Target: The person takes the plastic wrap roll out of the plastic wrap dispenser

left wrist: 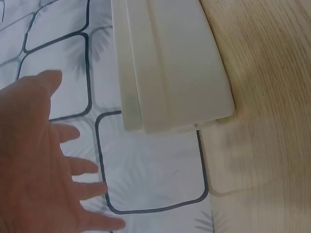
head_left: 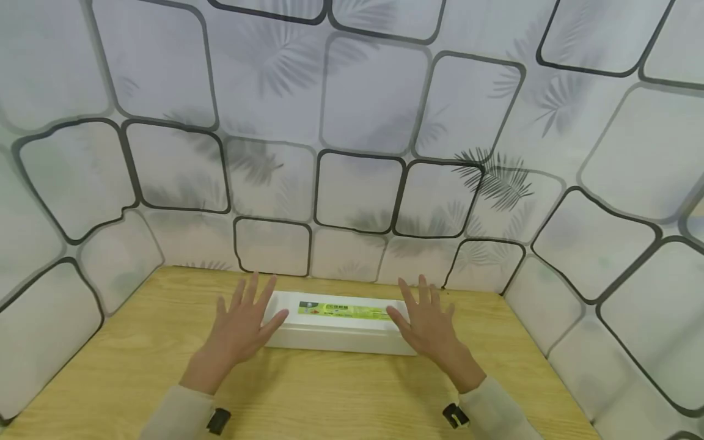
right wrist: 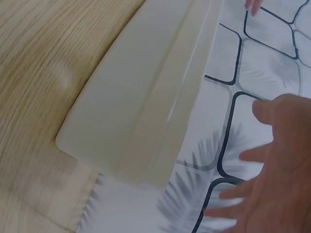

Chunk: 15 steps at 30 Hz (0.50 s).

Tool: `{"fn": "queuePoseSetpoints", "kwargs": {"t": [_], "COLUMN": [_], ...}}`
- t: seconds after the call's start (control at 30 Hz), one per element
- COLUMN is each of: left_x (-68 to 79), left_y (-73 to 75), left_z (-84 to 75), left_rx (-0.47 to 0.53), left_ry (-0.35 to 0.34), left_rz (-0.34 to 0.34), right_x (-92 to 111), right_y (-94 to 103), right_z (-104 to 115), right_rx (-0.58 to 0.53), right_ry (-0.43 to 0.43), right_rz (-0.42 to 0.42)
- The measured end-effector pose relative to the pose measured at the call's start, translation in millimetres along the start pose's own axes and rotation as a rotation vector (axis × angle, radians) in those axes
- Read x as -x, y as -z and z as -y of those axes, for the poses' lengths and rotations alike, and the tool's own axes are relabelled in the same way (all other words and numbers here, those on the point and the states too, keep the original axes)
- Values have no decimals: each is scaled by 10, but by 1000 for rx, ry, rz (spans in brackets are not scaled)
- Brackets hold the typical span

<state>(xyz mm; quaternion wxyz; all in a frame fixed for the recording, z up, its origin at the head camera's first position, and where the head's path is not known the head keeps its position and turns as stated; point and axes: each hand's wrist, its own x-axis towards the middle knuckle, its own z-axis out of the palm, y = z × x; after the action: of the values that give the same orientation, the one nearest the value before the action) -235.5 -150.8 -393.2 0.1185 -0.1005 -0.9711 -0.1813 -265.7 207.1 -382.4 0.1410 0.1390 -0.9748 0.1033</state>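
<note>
A long white lidded box (head_left: 341,339) lies crosswise toward the back of the wooden table, with a green and yellow label (head_left: 343,310) on its lid. Over its left end is my left hand (head_left: 239,327), fingers spread and straight. My right hand (head_left: 429,324) hovers likewise over the right end, thumb overlapping the label's edge in the head view. In the left wrist view, a gap shows between the left hand (left wrist: 43,165) and the box (left wrist: 180,68). The right wrist view shows the right hand (right wrist: 277,170) apart from the box (right wrist: 131,107) too. Neither hand holds anything.
The wooden table top (head_left: 341,391) runs back to a wall (head_left: 363,183) covered in a pattern of rounded outlines and leaf prints. Similar patterned panels close in the left and right sides. Dark straps (head_left: 219,421) sit at both sleeve cuffs.
</note>
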Motion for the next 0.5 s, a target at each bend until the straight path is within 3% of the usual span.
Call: {"fn": "queuePoseSetpoints", "kwargs": {"t": [0.2,0.5], "left_x": [-45,-110], "left_y": [-55,-155], "left_z": [168,418], "left_rx": [150,437], "left_ry": [-69,-55], "left_rz": [89,157], "right_x": [-77,-228], "right_y": [-79,-139], "right_z": [-72,18], "right_rx": [-85,-145], "right_ry": [226,289], "right_rz": [-66,75]}}
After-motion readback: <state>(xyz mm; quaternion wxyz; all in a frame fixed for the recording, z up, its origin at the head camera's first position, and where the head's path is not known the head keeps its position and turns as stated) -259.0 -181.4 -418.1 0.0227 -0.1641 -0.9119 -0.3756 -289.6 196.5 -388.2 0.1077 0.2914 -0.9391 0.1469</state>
